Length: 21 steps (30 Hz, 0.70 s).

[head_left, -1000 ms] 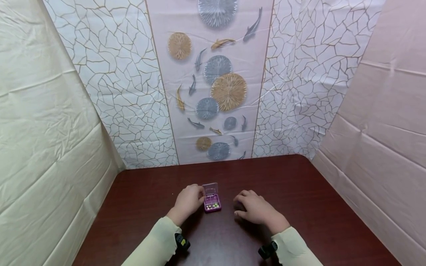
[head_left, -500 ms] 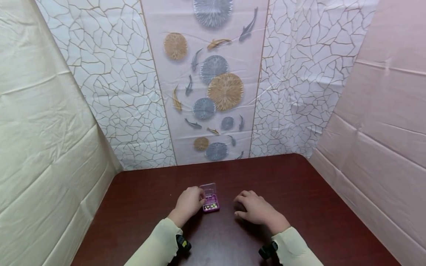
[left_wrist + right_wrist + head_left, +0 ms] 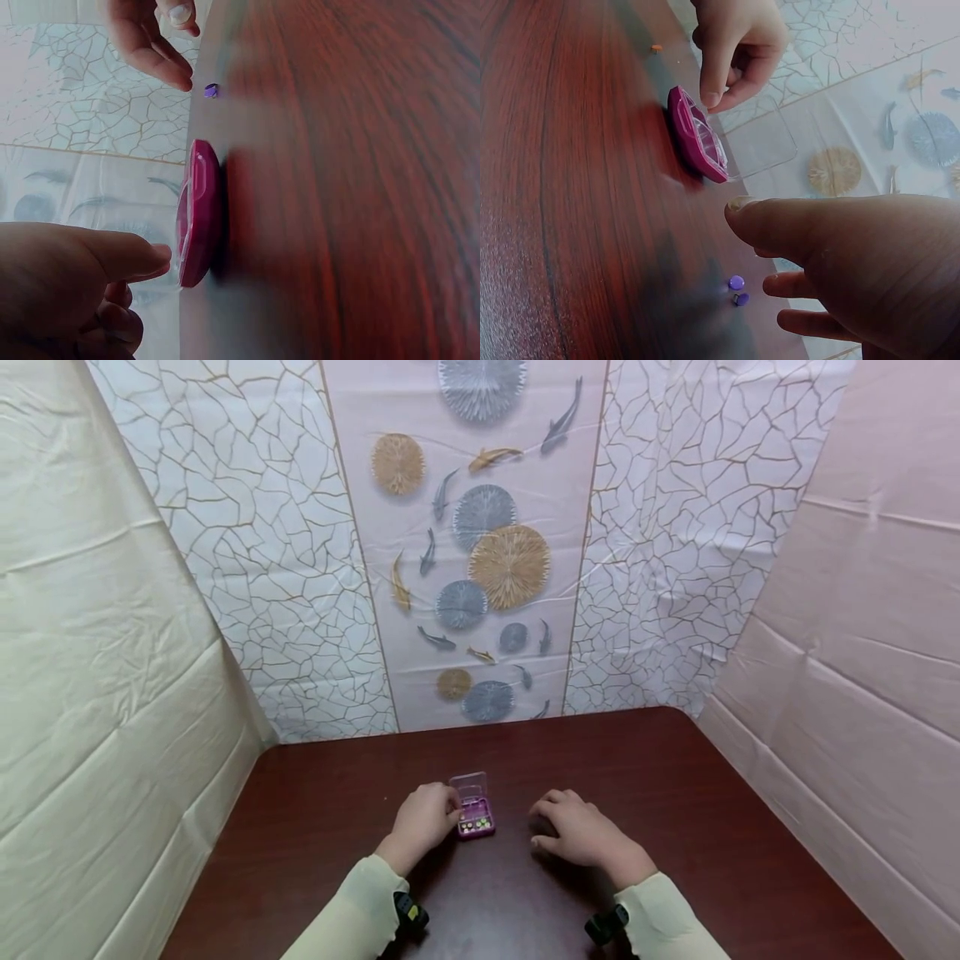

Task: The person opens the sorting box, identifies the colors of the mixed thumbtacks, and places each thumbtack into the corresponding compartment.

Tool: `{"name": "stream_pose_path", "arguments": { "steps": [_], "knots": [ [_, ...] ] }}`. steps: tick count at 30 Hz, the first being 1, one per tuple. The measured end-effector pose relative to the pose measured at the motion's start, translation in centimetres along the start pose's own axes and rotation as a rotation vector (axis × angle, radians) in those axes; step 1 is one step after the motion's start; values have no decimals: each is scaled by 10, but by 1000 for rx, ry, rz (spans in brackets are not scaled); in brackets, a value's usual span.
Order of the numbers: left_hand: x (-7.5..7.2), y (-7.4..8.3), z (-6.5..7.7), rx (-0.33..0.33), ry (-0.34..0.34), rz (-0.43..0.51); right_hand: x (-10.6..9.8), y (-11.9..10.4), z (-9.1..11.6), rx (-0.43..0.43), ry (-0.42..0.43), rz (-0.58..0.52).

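A small purple compartment box (image 3: 476,828) stands on the table with its clear lid (image 3: 468,785) raised. Small yellow-green and pale pieces (image 3: 482,823) lie in its front compartments. My left hand (image 3: 424,817) is at the box's left side; in the right wrist view its thumb and forefinger tips meet over the box's edge, and whether a small piece is between them is hidden. Right of the box, my right hand (image 3: 577,828) hovers low with fingers loosely bent and apart. Two small purple tack-like pieces, one a round disc (image 3: 736,283), lie near its fingertips.
A small orange piece (image 3: 656,49) lies on the table beyond the left hand. The dark red wooden table (image 3: 480,910) ends at a patterned cloth (image 3: 487,527) behind, with plain cloth walls on both sides. Both wrists carry black cameras (image 3: 606,925).
The head view has shifted slightly. My left hand has drawn slightly toward me at the box's side, its fingertips still by the edge. My right hand keeps about the same place.
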<state>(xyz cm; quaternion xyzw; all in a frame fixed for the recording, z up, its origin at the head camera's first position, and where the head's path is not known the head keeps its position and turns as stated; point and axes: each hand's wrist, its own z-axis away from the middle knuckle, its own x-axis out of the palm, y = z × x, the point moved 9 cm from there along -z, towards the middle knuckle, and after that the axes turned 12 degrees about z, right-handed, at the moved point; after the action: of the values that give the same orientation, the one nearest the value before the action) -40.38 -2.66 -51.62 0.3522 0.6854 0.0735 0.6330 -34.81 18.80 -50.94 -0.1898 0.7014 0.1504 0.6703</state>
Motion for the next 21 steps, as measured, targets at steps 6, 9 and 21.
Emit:
{"name": "stream_pose_path", "arguments": {
  "steps": [6,9,21],
  "knots": [
    [-14,-8,10,4,32,-23,2,-1,-2,3,-1,7],
    [-21,-10,13,17,46,-48,1,0,-2,8,2,15],
    [-31,-42,33,-111,11,-31,-1,-3,-4,5,3,14]
  ]
}}
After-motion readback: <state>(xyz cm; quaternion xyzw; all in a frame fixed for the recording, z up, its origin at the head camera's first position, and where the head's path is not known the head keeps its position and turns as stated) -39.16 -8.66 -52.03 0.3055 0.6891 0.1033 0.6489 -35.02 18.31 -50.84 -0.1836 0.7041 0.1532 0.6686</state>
